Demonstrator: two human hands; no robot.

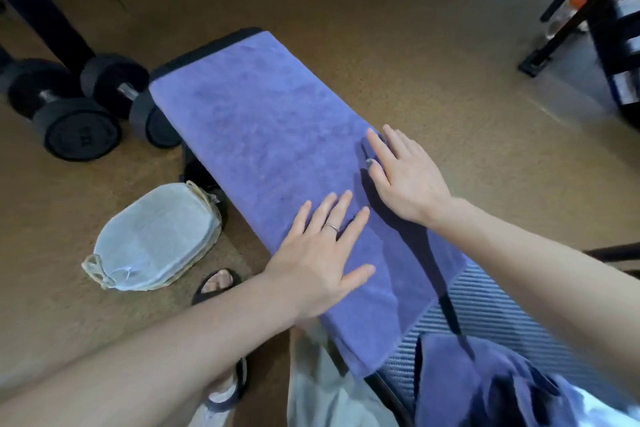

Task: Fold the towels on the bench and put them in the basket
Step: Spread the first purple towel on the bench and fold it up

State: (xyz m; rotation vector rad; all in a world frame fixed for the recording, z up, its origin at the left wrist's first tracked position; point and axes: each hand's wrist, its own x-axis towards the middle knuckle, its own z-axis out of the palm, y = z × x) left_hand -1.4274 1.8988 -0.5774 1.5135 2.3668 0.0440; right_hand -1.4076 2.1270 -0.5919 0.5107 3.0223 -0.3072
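Taking the purple towel (270, 135) as the landmark: far to its left, dark dumbbells (79, 114) stand on the brown floor (398, 28). Nearer, just left of the towel's near half, the basket (152, 239) sits on the floor. It has a pale cloth lining, and I cannot tell if anything lies inside it. Below the basket, a foot in a dark sandal (217, 282) is on the floor.

The towel lies spread flat along the surface (207, 48), covering nearly all of it; only a dark edge of the surface shows at the towel's far end. The left hand (318, 253) rests palm down on the near part of the towel, with the fingers (332, 208) wide and flat, holding nothing; one finger has a thin ring. To the right of it, the right hand (405, 177) presses flat at the towel's right edge, its fingers also wide and not gripping.

At the towel's near end, a grey ribbed pad (485, 302) is visible, and a second purple towel (485, 385) lies crumpled beyond it, bottom right.
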